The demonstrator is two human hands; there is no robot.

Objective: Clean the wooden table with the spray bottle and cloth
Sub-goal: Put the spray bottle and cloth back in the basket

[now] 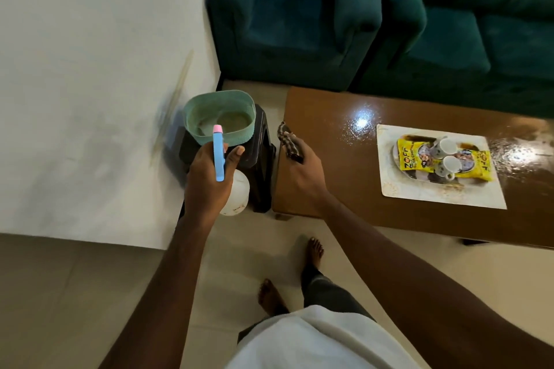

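My left hand (207, 177) grips a spray bottle (236, 196) with a white body and a blue trigger head tipped in pink, held over a black stool. My right hand (302, 171) is closed on a bunched, dark patterned cloth (286, 138) just above the left end of the wooden table (335, 159). The glossy brown tabletop shows fine droplets and light glare near its middle.
A green basin (192, 117) sits on the black stool (263, 165) left of the table. On the table a white mat (395, 189) carries a plate with a yellow snack packet (410, 156) and two cups (446, 156). Teal armchairs (293, 18) stand behind. A white wall lies left.
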